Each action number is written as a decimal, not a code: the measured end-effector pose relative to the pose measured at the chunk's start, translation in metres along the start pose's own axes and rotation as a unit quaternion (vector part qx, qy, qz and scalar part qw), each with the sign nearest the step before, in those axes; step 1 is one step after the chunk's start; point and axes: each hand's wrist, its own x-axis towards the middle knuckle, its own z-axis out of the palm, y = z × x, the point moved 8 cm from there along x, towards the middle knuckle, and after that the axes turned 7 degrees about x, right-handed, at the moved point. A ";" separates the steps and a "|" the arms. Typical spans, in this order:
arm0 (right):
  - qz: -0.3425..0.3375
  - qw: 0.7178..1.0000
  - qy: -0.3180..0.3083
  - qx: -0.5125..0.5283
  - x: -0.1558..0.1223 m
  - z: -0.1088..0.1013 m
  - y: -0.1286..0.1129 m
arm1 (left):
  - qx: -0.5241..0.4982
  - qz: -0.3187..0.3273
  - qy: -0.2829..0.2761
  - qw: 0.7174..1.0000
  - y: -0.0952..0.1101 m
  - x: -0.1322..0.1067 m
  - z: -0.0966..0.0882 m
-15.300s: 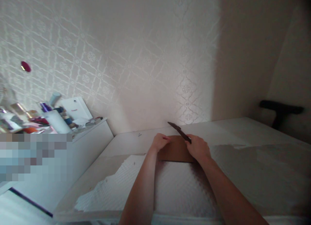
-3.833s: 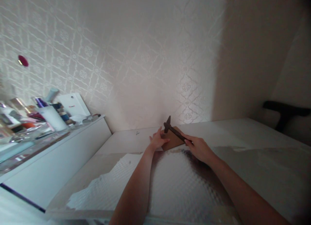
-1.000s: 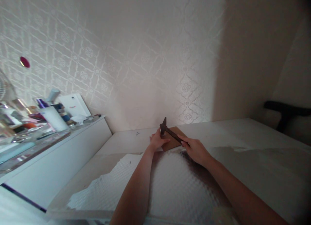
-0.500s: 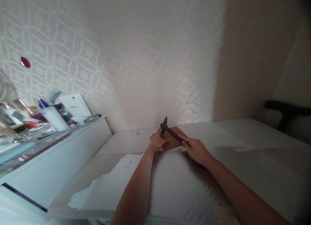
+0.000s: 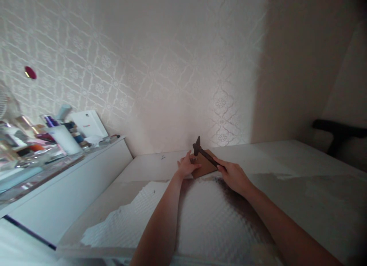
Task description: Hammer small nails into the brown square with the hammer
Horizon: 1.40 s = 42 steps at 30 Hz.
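Observation:
My right hand (image 5: 233, 176) is closed round the handle of a dark hammer (image 5: 208, 156). The hammer's head is raised above a brown board (image 5: 208, 167), to the upper left of that hand. My left hand (image 5: 187, 166) lies at the board's left edge, fingers spread and thumb flat on its surface. Small thin metal pieces (image 5: 194, 159), perhaps nails, show by the left fingers; they are too small to make out well. Under the board's near edge and my forearms lies white quilted sheeting (image 5: 206, 208).
Left, a white cabinet (image 5: 71, 181) carries cosmetics, a white cup (image 5: 67, 139) and a white box (image 5: 91, 122). A tiny V-shaped item (image 5: 163, 157) lies on the white surface (image 5: 149, 164) near the wall. A black T-shaped object (image 5: 338, 128) stands at right.
The hammer head has lifted slightly and shifted right, away from my left fingers. My left hand and the board have hardly moved.

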 end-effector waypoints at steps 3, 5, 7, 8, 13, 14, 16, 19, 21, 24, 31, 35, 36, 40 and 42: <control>-0.010 1.000 -0.015 -0.002 0.000 0.002 -0.002 | -0.003 0.000 -0.001 1.000 0.000 0.001 0.000; -0.010 1.000 -0.017 -0.004 -0.001 0.003 -0.002 | -0.002 0.002 -0.004 1.000 0.000 0.001 0.000; -0.009 1.000 -0.012 -0.004 -0.001 0.002 -0.002 | 0.001 0.002 -0.006 1.000 0.000 0.002 0.000; -0.009 1.000 -0.009 -0.004 -0.001 0.002 -0.002 | 0.004 0.000 -0.007 1.000 0.000 0.002 0.000; -0.006 1.000 0.000 0.000 -0.001 0.001 0.001 | 0.025 -0.003 -0.013 1.000 0.000 0.001 0.001; -0.007 1.000 0.001 0.001 -0.001 0.001 0.002 | 0.024 -0.002 -0.013 1.000 0.001 0.000 0.001; -0.010 1.000 0.004 0.004 0.000 0.001 0.002 | 0.018 -0.001 -0.010 1.000 0.001 -0.001 0.000; -0.006 1.000 0.007 0.007 0.000 0.001 0.003 | 0.009 -0.001 -0.008 1.000 0.002 -0.002 -0.001; 0.001 1.000 0.005 0.006 0.000 0.001 0.003 | 0.009 -0.003 -0.012 1.000 0.003 -0.002 -0.001; 0.009 1.000 0.008 0.007 0.000 -0.001 0.003 | 0.007 -0.004 -0.012 1.000 0.002 -0.002 -0.001; 0.017 1.000 0.005 0.018 0.000 -0.001 0.004 | 0.004 -0.004 -0.008 1.000 0.001 -0.001 -0.001; 0.020 0.999 0.003 0.025 0.001 -0.001 0.006 | 0.008 -0.004 -0.004 1.000 0.000 0.000 -0.001; 0.021 0.999 0.001 0.026 0.001 -0.001 0.006 | 0.010 -0.005 -0.004 1.000 0.000 0.000 -0.001; 0.031 0.999 0.001 0.026 0.001 -0.001 0.006 | 0.014 -0.002 -0.007 1.000 0.000 0.000 0.000; 0.038 0.999 0.002 0.027 0.001 -0.001 0.007 | 0.017 0.003 -0.007 1.000 0.001 -0.001 -0.001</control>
